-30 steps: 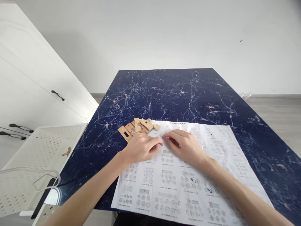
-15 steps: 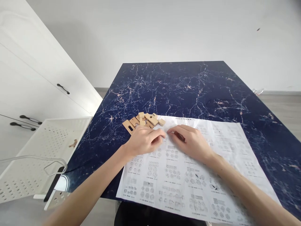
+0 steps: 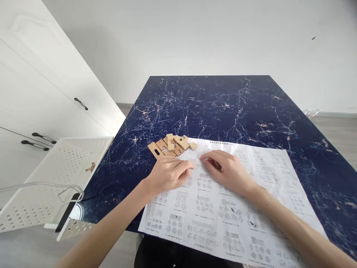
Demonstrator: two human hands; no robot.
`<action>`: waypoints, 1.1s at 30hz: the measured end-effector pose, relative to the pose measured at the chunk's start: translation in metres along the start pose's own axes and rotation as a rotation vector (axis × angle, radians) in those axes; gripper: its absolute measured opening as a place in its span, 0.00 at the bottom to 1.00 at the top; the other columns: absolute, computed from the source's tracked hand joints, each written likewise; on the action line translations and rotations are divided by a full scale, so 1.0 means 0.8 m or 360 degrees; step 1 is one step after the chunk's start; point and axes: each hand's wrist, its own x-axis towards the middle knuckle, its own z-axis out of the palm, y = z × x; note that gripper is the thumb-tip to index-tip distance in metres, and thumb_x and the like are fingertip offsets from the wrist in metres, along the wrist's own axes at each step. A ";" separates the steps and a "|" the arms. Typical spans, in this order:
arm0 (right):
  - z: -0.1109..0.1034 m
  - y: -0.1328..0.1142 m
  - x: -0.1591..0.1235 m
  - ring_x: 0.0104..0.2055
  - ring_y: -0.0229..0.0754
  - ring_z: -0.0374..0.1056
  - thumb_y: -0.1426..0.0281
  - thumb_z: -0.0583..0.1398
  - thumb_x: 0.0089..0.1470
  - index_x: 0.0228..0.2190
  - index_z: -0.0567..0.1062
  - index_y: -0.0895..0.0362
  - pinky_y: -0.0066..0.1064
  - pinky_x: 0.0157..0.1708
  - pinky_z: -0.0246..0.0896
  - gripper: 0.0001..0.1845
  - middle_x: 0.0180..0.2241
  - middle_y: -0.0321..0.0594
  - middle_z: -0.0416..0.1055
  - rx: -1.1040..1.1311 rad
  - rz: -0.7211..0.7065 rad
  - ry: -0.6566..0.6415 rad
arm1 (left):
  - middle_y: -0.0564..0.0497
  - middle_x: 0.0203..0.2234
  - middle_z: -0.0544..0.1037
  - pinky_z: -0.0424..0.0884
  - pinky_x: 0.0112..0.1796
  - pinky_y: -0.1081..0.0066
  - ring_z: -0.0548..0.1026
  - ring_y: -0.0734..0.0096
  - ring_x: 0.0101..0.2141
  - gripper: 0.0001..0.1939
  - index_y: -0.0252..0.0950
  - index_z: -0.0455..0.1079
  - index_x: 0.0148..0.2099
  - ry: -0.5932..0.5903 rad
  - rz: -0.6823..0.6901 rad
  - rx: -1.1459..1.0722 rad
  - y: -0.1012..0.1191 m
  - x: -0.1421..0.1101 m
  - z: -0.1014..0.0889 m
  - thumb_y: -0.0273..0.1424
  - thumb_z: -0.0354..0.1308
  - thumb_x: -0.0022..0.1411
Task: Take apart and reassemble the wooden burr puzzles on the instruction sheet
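Observation:
My left hand (image 3: 170,172) rests on the left part of a large printed sheet (image 3: 206,227), its fingers curled in and nothing visible in them. Just beyond its knuckles lies a loose heap of wooden puzzle pieces (image 3: 170,143), notched and slotted, some marked with dark figures. My right hand (image 3: 224,167) lies on the sheet's upper middle, fingers bent and thumb close to the index finger. No object shows in its hollow. A small gap separates the two hands. The sheet carries rows of small line drawings, partly covered by my hands and forearms.
The sheet lies on a dark blue marble-patterned table (image 3: 200,108). At the left stands a white perforated rack (image 3: 52,163) with a small wooden piece (image 3: 90,167) on it and a white cable (image 3: 41,183) across it. White cabinets (image 3: 41,82) line the left side.
My left hand has drawn back slightly toward me and away from my right hand, uncovering more of the wooden pieces. The camera view has shifted a little.

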 end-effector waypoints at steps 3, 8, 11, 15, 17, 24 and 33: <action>-0.018 0.001 -0.013 0.34 0.46 0.76 0.66 0.57 0.72 0.48 0.81 0.53 0.37 0.33 0.72 0.13 0.38 0.44 0.80 0.0033 -0.0047 -0.0097 | 0.63 0.18 0.74 0.63 0.23 0.74 0.71 0.80 0.18 0.11 0.37 0.71 0.39 -0.0006 -0.0090 0.0075 0.013 -0.017 -0.017 0.16 0.55 0.66; -0.053 0.007 -0.051 0.37 0.48 0.78 0.65 0.56 0.74 0.50 0.81 0.49 0.39 0.34 0.76 0.13 0.43 0.46 0.81 0.0086 -0.0100 -0.0166 | 0.64 0.17 0.70 0.60 0.21 0.75 0.63 0.82 0.15 0.10 0.39 0.73 0.40 0.0007 -0.0481 0.0155 0.036 -0.058 -0.056 0.18 0.56 0.69; -0.065 0.012 -0.072 0.38 0.49 0.79 0.63 0.58 0.73 0.50 0.81 0.46 0.36 0.27 0.74 0.12 0.43 0.46 0.81 0.0171 -0.0052 -0.0155 | 0.64 0.14 0.62 0.56 0.19 0.75 0.58 0.81 0.15 0.10 0.39 0.75 0.40 0.0016 -0.0842 0.0126 0.052 -0.074 -0.077 0.21 0.56 0.72; -0.071 0.018 -0.089 0.34 0.49 0.77 0.61 0.59 0.72 0.47 0.81 0.45 0.32 0.15 0.63 0.10 0.39 0.45 0.81 0.0280 0.0097 -0.0158 | 0.62 0.15 0.64 0.55 0.19 0.75 0.59 0.80 0.15 0.11 0.39 0.76 0.37 0.0047 -0.1274 0.0042 0.065 -0.080 -0.090 0.25 0.55 0.72; -0.072 0.021 -0.091 0.34 0.49 0.77 0.61 0.59 0.72 0.47 0.82 0.45 0.32 0.13 0.59 0.11 0.39 0.45 0.82 0.0321 0.0136 -0.0174 | 0.61 0.16 0.66 0.56 0.19 0.75 0.61 0.79 0.16 0.11 0.39 0.76 0.37 0.0060 -0.1400 0.0017 0.067 -0.080 -0.091 0.26 0.55 0.72; -0.075 0.031 -0.080 0.31 0.45 0.76 0.61 0.60 0.72 0.46 0.83 0.47 0.30 0.15 0.62 0.11 0.37 0.43 0.82 0.0381 0.0154 -0.0262 | 0.60 0.16 0.65 0.55 0.19 0.75 0.61 0.78 0.17 0.10 0.39 0.77 0.38 0.0124 -0.1565 0.0025 0.061 -0.077 -0.089 0.27 0.55 0.71; -0.068 0.036 -0.062 0.25 0.42 0.70 0.58 0.58 0.73 0.45 0.82 0.50 0.32 0.21 0.65 0.14 0.29 0.39 0.78 0.0483 0.0239 -0.0389 | 0.59 0.17 0.69 0.60 0.20 0.75 0.65 0.77 0.16 0.09 0.39 0.77 0.39 0.0147 -0.1764 -0.0025 0.061 -0.079 -0.089 0.29 0.55 0.70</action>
